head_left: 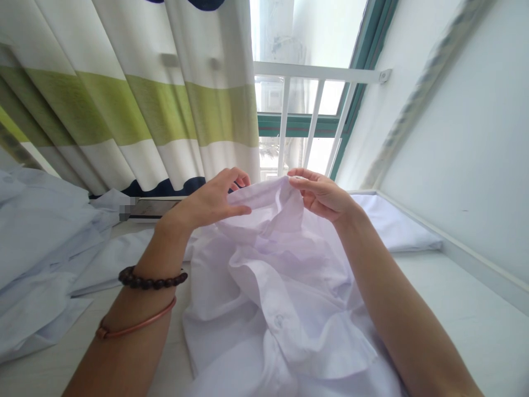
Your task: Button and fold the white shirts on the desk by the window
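Observation:
A white button-up shirt lies rumpled in front of me, its collar end raised toward the window. My right hand pinches one end of the collar between thumb and fingers. At the collar's other end is my left hand, with its thumb on the near side and its fingers curled over the far side. A button shows on the loose front edge of the shirt. Dark beads and a thin reddish band circle my left wrist and forearm.
More white garments are heaped at the left. A dark flat box-like thing lies behind my left wrist. Folded white cloth rests by the right wall. A striped curtain and white railing stand beyond.

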A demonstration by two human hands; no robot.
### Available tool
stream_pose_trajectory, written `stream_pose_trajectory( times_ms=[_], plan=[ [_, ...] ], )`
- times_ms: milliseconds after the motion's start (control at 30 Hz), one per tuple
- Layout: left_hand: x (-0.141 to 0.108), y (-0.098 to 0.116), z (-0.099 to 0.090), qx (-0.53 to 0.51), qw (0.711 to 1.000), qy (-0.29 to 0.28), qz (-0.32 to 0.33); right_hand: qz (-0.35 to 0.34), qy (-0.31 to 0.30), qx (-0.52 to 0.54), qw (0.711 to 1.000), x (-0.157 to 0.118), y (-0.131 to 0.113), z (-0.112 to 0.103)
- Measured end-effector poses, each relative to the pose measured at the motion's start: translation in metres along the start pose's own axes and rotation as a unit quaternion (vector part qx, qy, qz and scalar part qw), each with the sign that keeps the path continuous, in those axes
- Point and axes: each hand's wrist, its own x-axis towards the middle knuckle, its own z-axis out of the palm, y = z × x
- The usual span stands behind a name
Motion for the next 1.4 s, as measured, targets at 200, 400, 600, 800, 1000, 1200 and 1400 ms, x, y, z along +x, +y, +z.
stream_pose_trajectory(
  times_ms=[200, 400, 600, 800, 1000, 1200, 1400],
  plan=[
    [0.005, 0.008, 0.012, 0.047, 0.999, -0.001, 0.013, -0.005, -0.009, -0.027, 1.000, 0.000, 0.001, 0.002],
    [0.005, 0.002, 0.008, 0.050, 0.999, -0.007, -0.004, -0.003, -0.005, -0.161, 0.987, -0.002, -0.002, -0.004],
    [0.003, -0.002, 0.004, 0.087, 0.996, -0.031, 0.008, -0.006, 0.056, -0.485, 0.873, -0.005, 0.000, 0.007],
    [0.003, -0.001, 0.005, 0.143, 0.989, -0.044, 0.020, -0.090, 0.099, -0.577, 0.806, -0.001, 0.000, 0.011],
    [0.003, 0.000, 0.008, 0.116, 0.990, -0.072, -0.028, -0.069, 0.041, -0.552, 0.830, -0.002, 0.000, 0.013],
    [0.007, 0.000, 0.013, 0.069, 0.996, -0.051, 0.027, -0.078, 0.002, -0.523, 0.849, 0.001, 0.006, 0.013],
    [0.008, -0.005, 0.012, 0.114, 0.993, -0.025, 0.029, -0.034, -0.009, -0.505, 0.862, -0.001, 0.004, 0.014]
  ],
)
